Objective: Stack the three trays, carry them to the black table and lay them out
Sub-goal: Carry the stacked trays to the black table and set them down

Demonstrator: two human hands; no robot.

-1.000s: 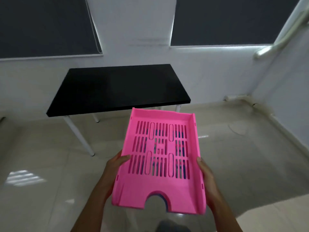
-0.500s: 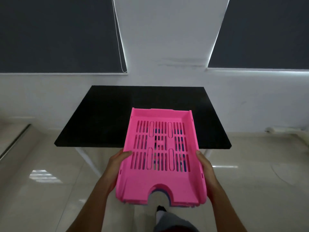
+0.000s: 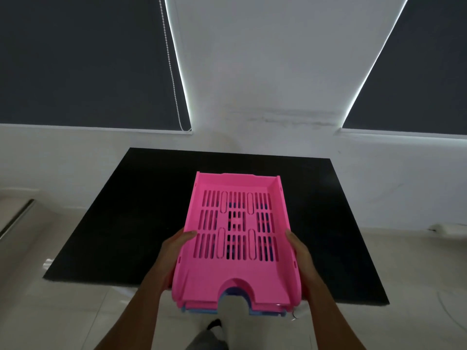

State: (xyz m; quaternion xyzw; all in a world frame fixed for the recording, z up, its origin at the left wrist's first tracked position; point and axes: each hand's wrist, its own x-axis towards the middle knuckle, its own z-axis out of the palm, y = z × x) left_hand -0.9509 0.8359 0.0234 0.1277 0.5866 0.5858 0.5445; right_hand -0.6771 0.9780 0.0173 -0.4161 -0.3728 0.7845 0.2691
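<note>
**A:** What do you have in view, biggest thing first?

**B:** I see the black worktop point(image 3: 126, 218) against the white wall, bare where it shows; above its near half hangs the stack of trays point(image 3: 236, 248), pink on top, with a blue edge peeking out beneath at the near end; I count the third by the task, not by eye.

**A:** And the hands?

**B:** My left hand point(image 3: 174, 251) clamps the left wall of the stack, thumb hooked over the rim; my right hand point(image 3: 299, 253) does likewise on the right wall; both grips are closed on the stack at about mid-length, with nothing touching the worktop yet.

**A:** How will it handle?

**B:** I judge it light, thin moulded plastic, slotted through the floor; stiff enough to hold flat, though the walls may flex under a hard squeeze; smooth too, so nested trays could slide apart if I tip them; I would keep hold of the side walls, fingers under the lowest tray, and set the stack down level before separating them.
</note>
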